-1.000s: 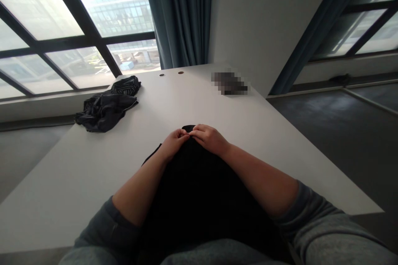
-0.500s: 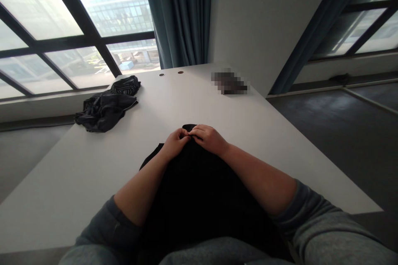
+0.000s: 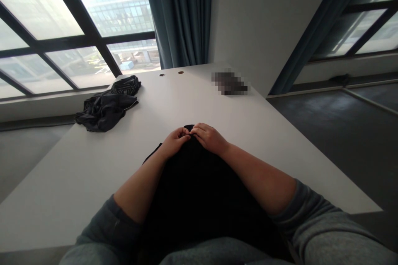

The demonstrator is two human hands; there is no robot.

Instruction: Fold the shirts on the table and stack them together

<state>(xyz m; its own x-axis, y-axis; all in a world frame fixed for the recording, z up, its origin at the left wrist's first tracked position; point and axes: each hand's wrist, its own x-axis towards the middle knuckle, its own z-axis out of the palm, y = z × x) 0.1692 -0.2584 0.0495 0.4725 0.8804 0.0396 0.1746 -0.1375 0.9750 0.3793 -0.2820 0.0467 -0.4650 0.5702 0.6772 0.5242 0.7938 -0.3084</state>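
The left hand (image 3: 175,142) and right hand (image 3: 213,138) are pinching, fingers (image 3: 200,131) closed, the far end of a black cloth (image 3: 202,190), which is stretching across the white desk (image 3: 174,103) toward the body. Crumpled dark clothing (image 3: 108,109) is lying far left; pixelation is hiding a dark item (image 3: 230,83) and any lettering.

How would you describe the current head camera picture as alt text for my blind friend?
A person's left hand and right hand pinch a black cloth near its far end, at a white table. Dark crumpled fabric lies on the table's left, near a window; a pixelated patch hides something toward the far end.
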